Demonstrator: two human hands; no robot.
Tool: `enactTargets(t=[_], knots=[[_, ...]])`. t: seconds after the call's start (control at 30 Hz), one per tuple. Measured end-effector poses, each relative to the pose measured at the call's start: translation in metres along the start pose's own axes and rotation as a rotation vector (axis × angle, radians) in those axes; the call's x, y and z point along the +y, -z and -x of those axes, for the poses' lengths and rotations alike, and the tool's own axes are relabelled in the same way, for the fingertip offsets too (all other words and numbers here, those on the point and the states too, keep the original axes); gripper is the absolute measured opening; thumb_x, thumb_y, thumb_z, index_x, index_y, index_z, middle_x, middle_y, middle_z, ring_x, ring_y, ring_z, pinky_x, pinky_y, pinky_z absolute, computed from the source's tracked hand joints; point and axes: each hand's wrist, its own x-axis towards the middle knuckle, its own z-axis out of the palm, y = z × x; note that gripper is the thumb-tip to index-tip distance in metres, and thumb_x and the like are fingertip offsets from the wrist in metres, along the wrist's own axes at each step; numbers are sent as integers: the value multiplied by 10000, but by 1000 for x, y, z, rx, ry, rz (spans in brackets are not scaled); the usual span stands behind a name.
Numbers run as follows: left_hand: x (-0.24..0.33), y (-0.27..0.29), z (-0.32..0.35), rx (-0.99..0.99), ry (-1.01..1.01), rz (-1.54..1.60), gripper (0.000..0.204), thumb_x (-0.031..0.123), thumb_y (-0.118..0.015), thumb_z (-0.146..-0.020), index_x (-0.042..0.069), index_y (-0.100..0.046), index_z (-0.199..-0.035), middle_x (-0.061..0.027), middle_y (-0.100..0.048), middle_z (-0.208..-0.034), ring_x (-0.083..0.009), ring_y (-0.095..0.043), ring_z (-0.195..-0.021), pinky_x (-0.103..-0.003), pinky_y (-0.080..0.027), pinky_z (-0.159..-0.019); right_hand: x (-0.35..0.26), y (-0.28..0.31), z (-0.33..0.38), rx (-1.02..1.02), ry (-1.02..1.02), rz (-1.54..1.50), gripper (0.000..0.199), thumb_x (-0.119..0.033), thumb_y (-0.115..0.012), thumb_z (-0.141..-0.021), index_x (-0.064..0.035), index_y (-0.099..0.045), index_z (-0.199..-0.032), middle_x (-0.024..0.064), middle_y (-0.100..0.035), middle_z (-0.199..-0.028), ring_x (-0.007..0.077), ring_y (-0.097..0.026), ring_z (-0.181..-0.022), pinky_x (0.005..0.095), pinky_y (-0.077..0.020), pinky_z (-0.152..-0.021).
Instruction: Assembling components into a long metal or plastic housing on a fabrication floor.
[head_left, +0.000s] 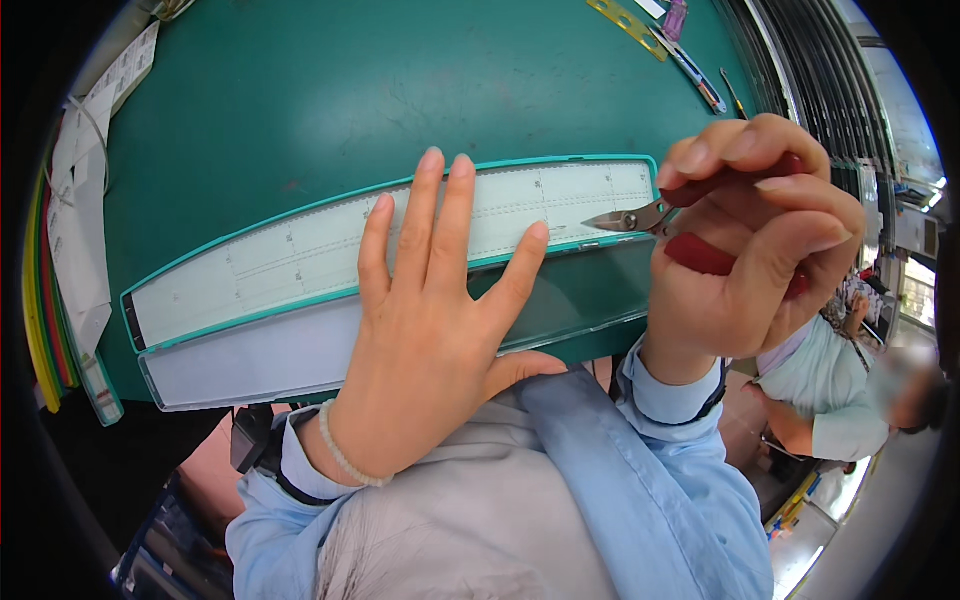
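Fingers of your left hand (425, 320) spread over white strip (330, 240) in teal-rimmed case (250, 321). Your right hand (755, 240) curled round red-handled snips (640, 218), blades pointing left, tip near left index fingertip. Farther, utility knife (688, 68) on green table (330, 80).

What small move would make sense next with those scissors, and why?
Perhaps the right hand could lower the red-handled scissors toward the white sheet: their tip already points over it, and the left hand is spread across it.
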Motion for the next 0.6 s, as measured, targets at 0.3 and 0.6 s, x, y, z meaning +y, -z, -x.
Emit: enactTargets(t=[0.3, 0.6], knots=[[1, 3, -1, -58, 38, 6, 793, 515, -724, -675, 144, -522, -1346, -311, -252, -1462, -468, -243, -1366, -563, -166, -1088, 8, 9, 2, -182, 10, -57, 506, -484, -256, -1002, -33, -443, -1135, 263, -536, -1088, 317, -644, -810, 379, -575, -612], [0, 3, -2, -83, 51, -14, 778, 518, -723, -691, 161, -521, -1351, -299, -239, -1475, -458, -236, -1373, -564, -161, -1082, 8, -1, 7, -95, 21, -263, 586, -544, -249, -980, -50, -469, -1207, 269, -518, -1113, 341, -617, -879, 434, -591, -636]])
